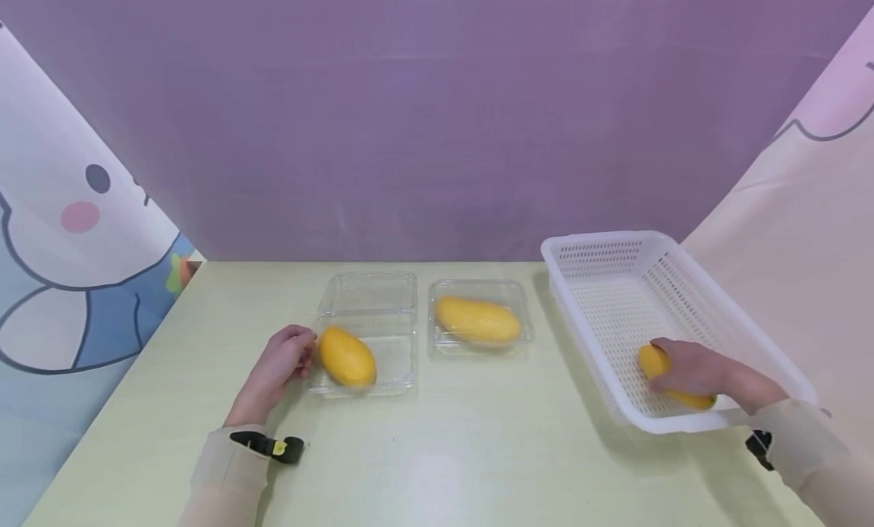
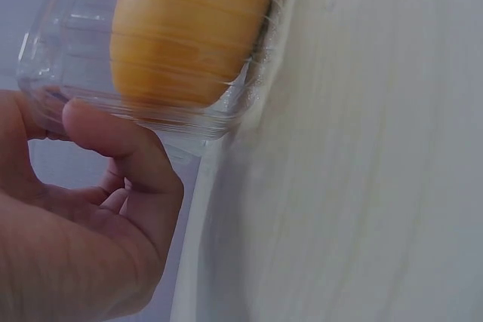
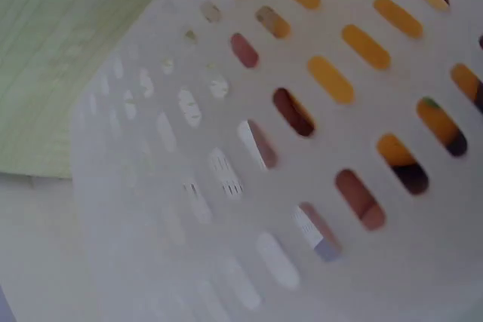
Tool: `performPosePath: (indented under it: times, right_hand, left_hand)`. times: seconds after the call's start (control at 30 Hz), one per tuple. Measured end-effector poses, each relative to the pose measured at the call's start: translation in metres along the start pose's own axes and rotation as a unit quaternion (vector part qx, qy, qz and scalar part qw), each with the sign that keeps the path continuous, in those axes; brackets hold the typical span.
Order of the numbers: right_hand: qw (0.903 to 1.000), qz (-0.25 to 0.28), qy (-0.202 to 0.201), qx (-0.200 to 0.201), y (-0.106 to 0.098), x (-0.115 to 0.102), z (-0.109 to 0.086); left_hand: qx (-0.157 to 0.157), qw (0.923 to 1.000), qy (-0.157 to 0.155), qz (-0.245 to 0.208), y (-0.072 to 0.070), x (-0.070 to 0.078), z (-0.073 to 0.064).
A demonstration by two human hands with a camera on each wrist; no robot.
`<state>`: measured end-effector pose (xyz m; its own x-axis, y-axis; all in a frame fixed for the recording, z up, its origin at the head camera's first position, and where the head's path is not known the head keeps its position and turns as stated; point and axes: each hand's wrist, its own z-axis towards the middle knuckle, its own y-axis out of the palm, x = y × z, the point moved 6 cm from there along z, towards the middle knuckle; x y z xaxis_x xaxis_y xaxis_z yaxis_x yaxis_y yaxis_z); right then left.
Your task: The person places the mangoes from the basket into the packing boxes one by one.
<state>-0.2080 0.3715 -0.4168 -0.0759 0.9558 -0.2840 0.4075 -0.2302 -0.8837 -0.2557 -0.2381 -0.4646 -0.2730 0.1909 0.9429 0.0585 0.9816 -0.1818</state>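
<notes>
My left hand point(image 1: 280, 360) is at the left edge of an opened clear plastic clamshell box point(image 1: 396, 360). In the left wrist view, thumb and forefinger pinch the rim of this box point(image 2: 83, 43). A yellow mango point(image 1: 347, 357) lies in its base, and the lid point(image 1: 375, 292) is folded back away from me. On the right, my right hand point(image 1: 693, 371) reaches into a white plastic basket point(image 1: 580, 337) and grips another mango point(image 1: 652, 362) there. The right wrist view shows the slotted basket wall point(image 3: 143, 246), with parts of that mango point(image 3: 366, 47) and the fingers behind it.
Between the opened box and the basket stands a second clear box point(image 1: 442, 347) with a mango point(image 1: 478, 320) inside. The pale table point(image 1: 437, 451) ends at a purple backdrop point(image 1: 437, 133). Patterned cloth point(image 1: 55, 284) hangs along the left side.
</notes>
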Motion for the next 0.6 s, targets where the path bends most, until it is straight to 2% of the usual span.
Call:
performPosePath:
  times: [0.27, 0.6]
  right_hand:
    - [0.9998, 0.007, -0.008, 0.017, -0.007, -0.003, -0.003]
    - [0.9976, 0.044, -0.018, 0.051, -0.019, -0.011, -0.009]
  left_hand:
    - [0.001, 1.0, -0.005, 0.006, 0.0, 0.0, 0.0]
    - [-0.002, 1.0, 0.0, 0.007, 0.0, 0.0, 0.0]
